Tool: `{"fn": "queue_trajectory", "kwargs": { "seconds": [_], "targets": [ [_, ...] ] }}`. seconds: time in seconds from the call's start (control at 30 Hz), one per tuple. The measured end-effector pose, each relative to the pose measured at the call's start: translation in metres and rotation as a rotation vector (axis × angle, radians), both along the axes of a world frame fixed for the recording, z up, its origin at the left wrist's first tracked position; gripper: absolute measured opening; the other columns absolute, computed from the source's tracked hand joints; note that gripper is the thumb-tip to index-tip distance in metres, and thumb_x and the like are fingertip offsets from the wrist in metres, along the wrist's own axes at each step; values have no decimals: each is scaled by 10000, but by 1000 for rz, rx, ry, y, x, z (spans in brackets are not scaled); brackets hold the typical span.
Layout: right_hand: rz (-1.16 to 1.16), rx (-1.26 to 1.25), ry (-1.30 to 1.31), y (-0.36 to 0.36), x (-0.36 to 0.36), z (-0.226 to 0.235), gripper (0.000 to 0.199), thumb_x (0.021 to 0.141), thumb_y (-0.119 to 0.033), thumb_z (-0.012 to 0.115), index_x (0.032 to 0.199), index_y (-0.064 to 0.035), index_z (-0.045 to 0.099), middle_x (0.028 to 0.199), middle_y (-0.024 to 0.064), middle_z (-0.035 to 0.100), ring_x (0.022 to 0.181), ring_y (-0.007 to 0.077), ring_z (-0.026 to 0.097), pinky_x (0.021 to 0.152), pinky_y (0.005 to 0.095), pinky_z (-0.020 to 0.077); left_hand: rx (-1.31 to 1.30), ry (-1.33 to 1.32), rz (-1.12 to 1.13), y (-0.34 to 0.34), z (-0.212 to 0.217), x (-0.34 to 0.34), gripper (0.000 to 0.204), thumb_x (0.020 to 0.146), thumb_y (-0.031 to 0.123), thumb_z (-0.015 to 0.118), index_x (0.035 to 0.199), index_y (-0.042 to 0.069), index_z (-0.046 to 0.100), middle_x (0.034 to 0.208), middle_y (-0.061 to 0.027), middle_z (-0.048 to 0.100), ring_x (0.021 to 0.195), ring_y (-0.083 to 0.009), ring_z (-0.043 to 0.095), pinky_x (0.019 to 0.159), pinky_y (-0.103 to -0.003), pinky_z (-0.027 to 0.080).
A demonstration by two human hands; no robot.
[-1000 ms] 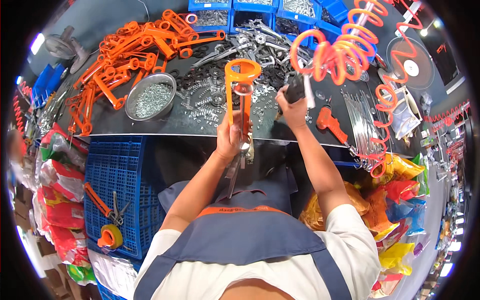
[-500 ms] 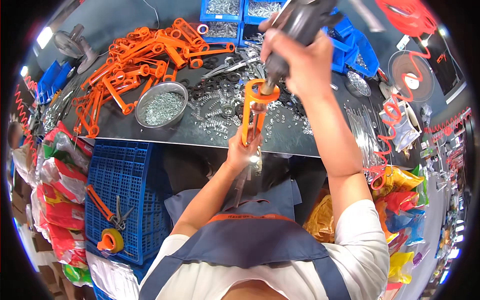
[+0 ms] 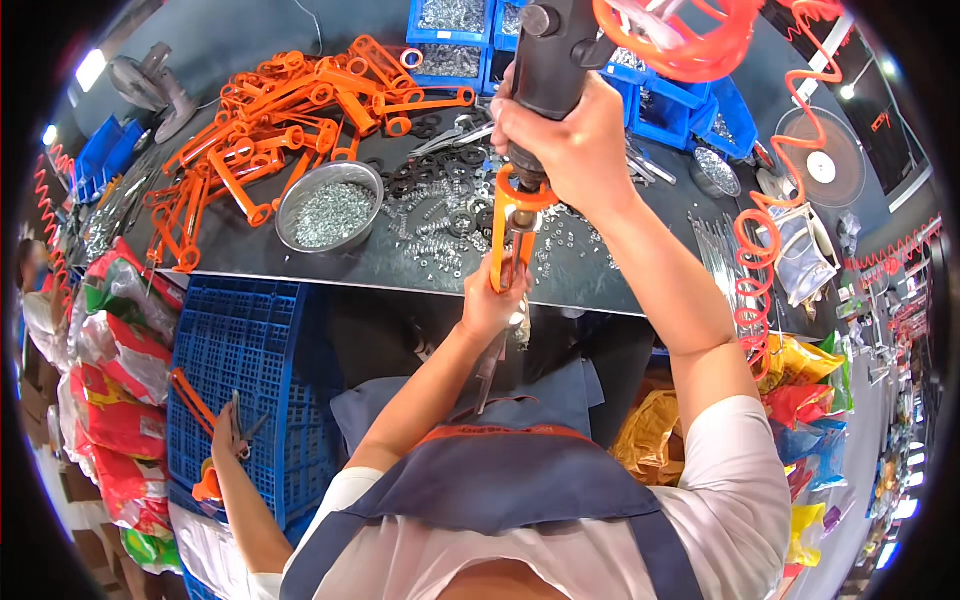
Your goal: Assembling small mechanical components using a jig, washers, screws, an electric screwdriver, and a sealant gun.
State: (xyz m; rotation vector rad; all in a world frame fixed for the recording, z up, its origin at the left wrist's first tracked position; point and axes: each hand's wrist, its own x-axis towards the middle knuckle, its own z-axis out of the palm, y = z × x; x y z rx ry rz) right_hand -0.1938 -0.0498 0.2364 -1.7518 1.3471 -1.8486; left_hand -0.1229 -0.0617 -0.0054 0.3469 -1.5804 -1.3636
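Note:
My left hand (image 3: 492,303) is closed around the lower end of an orange frame (image 3: 501,232) with a ring at its top, holding it upright at the table's front edge. A metal rod (image 3: 518,245) runs down inside the frame. My right hand (image 3: 582,150) grips a black power driver (image 3: 550,75) from above, and its nose reaches into the ring of the frame. The exact contact at the tip is hidden. Beyond my hands lie loose springs (image 3: 435,245), black rings and small nuts on the dark table (image 3: 400,278).
Orange frames (image 3: 290,110) are heaped at the back left beside a metal bowl (image 3: 330,208) of small parts. Blue bins (image 3: 665,110) stand behind. A red coiled hose (image 3: 750,250) hangs at right. Another person's hand (image 3: 226,436) touches pliers (image 3: 240,425) on a blue crate (image 3: 235,330).
The driver has tipped more upright and its nose has gone lower into the ring. The red hose has swung into view above it. Another person's hand has come in at the lower left.

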Motion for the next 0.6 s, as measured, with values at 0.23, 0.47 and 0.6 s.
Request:
{"fn": "queue_trajectory", "kwargs": {
  "seconds": [0.23,0.47,0.6],
  "targets": [
    [-245,-446,-339,23,-57,32,146,786,-19,616,915,39,578,675,95,603,544,154,582,521,270,483,43,-28,0,3,6,2,91,888,45,576,959,4,537,703,-30,616,608,-78,592,538,-230,489],
    [-806,660,307,32,-167,-154,328,684,-189,666,857,76,582,697,212,623,657,295,642,611,387,497,256,-37,-141,4,19,11,103,895,72,583,966,26,525,741,-38,610,634,-93,590,531,-238,485],
    [-1029,800,436,64,-176,-227,505,723,-295,668,1010,99,537,972,279,594,901,414,592,799,472,452,444,225,-169,-8,49,64,77,914,104,509,954,38,510,745,-95,584,635,-167,583,556,-310,489]
  ]
}}
